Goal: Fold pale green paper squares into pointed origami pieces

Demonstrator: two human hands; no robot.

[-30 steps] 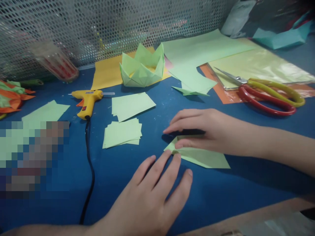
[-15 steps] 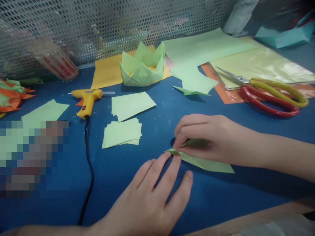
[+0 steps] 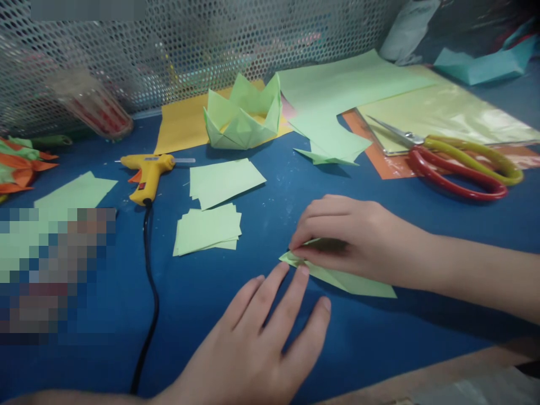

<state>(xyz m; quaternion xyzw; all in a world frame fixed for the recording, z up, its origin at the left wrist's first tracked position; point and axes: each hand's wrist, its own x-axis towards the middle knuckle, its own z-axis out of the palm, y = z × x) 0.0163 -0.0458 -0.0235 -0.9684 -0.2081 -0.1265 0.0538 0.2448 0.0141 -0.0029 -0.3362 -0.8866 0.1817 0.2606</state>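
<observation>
A light green piece of paper (image 3: pixel 358 284), partly folded, lies on the blue table in front of me. My right hand (image 3: pixel 346 233) pinches it near its left tip, thumb and fingers pressed together, and covers much of its upper side. My left hand (image 3: pixel 270 326) has its fingers spread, with the fingertips against the paper's lower edge close to that tip. Two small piles of green paper pieces, an upper one (image 3: pixel 228 181) and a lower one (image 3: pixel 208 228), lie to the left of the hands.
A yellow glue gun (image 3: pixel 147 169) with a black cord lies at left. Behind stands a green pointed paper crown shape (image 3: pixel 242 126) on yellow paper (image 3: pixel 179 126). Scissors (image 3: pixel 459 177) with red and yellow handles rest at right by a wrapped paper pack (image 3: pixel 455 112). Metal mesh (image 3: pixel 236 39) borders the back.
My right hand's fingertips have slid slightly left along the paper towards its tip. The left fingers have shifted very little, and more of the paper's left tip shows.
</observation>
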